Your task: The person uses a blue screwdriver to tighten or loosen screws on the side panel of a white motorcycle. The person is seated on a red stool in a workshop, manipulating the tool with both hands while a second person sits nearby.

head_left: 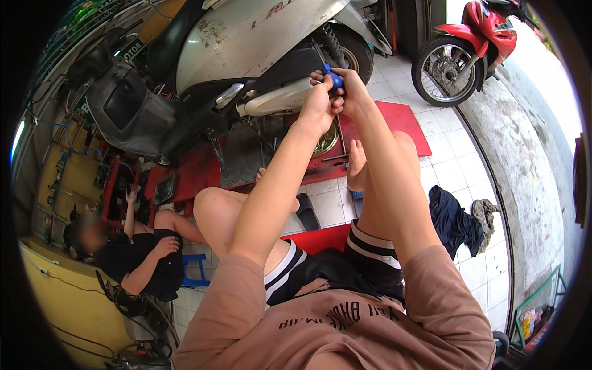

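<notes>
Out ahead, at the side of a silver scooter (228,46), both my arms are stretched forward and my hands meet. A small blue tool (333,79) sits between them; its exact kind is hard to make out. My left hand (322,103) is closed, its fingers curled round the lower part of the tool. From the other side my right hand (353,92) closes on it too, with the fingertips of both hands close together. Just beyond the hands are the scooter's rear shock absorber (333,46) and pale engine-side cover (277,102).
The scooter stands over a red work platform (407,126), where a round brass-coloured dish (327,140) lies. Another person (139,253) sits at the left by a blue stool (195,270). A red motorbike (456,58) is at far right; dark cloth (453,219) lies on the tiles.
</notes>
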`<state>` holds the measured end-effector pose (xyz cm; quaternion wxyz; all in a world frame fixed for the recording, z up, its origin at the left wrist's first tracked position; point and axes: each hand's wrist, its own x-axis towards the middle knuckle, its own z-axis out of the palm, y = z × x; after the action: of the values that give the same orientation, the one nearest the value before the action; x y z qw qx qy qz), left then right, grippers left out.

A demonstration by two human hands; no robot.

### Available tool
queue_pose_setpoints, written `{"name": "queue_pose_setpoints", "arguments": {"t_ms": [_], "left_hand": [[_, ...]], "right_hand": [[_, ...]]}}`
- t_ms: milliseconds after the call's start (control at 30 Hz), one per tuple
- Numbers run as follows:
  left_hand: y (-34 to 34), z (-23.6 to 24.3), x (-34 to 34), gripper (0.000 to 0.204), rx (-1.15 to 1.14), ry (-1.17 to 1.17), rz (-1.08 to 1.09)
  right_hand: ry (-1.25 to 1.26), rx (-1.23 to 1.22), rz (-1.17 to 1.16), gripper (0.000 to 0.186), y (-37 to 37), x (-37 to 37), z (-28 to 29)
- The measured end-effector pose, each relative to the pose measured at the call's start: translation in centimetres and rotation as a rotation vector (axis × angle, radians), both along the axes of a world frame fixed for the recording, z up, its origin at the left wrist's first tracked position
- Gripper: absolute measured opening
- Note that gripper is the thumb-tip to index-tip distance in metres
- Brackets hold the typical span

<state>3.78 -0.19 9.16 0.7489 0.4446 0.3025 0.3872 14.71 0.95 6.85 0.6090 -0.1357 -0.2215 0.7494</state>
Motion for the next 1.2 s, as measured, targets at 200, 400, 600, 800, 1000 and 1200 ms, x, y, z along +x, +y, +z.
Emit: {"name": "queue_pose_setpoints", "arguments": {"t_ms": [200,400,600,800,1000,1200], "left_hand": [[0.3,2.7,-3.5,0.037,0.952,0.91,0.115],[-1.3,3.6,-4.9,0.035,1.618,1.271,0.315],[-0.8,2.5,-4.3,0.044,1.37,1.195,0.455],[1.0,0.1,-4.7,0.053,0.742,0.537,0.428],[1.0,-0.6,-6.5,0.044,0.664,0.668,0.385],[-1.7,1.6,-5.9,0.043,1.27,1.061,0.541]], "right_hand": [[0.026,-0.186,-0.185,0.024,1.3,-1.3,-0.1],[-0.129,-0.221,-0.312,0.017,2.7,-2.8,-0.7],[-0.118,-0.123,-0.243,0.022,2.9,-2.4,-1.2],[-0.051,-0.093,-0.114,0.034,0.9,-5.2,1.2],[-0.126,-0.095,-0.05,0.027,1.8,-4.6,0.6],[-0.219,-0.093,-0.177,0.02,2.7,-2.6,-1.4]]}}
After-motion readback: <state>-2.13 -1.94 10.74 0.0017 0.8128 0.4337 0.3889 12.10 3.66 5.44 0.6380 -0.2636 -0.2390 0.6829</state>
